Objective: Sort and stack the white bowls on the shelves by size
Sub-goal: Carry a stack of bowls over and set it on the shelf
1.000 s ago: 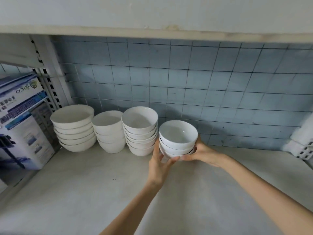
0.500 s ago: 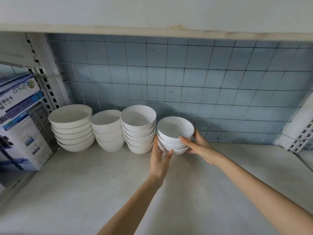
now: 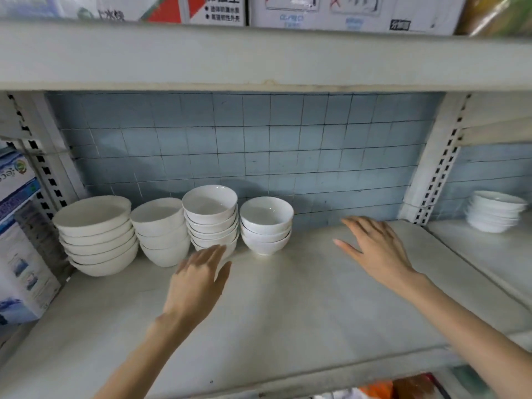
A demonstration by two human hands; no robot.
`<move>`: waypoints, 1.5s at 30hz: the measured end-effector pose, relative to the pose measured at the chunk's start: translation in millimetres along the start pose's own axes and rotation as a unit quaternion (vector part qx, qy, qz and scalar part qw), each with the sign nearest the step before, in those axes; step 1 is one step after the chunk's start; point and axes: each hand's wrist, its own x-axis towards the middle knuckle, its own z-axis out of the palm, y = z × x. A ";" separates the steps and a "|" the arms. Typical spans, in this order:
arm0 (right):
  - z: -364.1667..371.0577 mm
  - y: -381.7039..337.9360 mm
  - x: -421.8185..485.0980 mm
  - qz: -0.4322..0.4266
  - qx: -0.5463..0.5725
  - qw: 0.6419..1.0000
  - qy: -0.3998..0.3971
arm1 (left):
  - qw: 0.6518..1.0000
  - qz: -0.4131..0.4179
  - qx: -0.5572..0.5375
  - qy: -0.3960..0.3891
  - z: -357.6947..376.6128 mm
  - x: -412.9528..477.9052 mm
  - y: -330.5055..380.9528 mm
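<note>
Left box reads "iec"; upper box bears Chinese characters

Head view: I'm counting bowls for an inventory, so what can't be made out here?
1. The third stack from the left: the left hand covers its lowest bowls, so its count is uncertain.
2. The stack on the right-hand shelf: blurred near the frame edge; its rims cannot be counted.
3. The boxes on the upper shelf: cut off by the top edge.
</note>
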 end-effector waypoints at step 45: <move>-211.9 407.7 -368.5 0.396 -0.176 0.897 -0.084 | 0.976 0.206 0.061 -0.021 88.0 10.9 437.3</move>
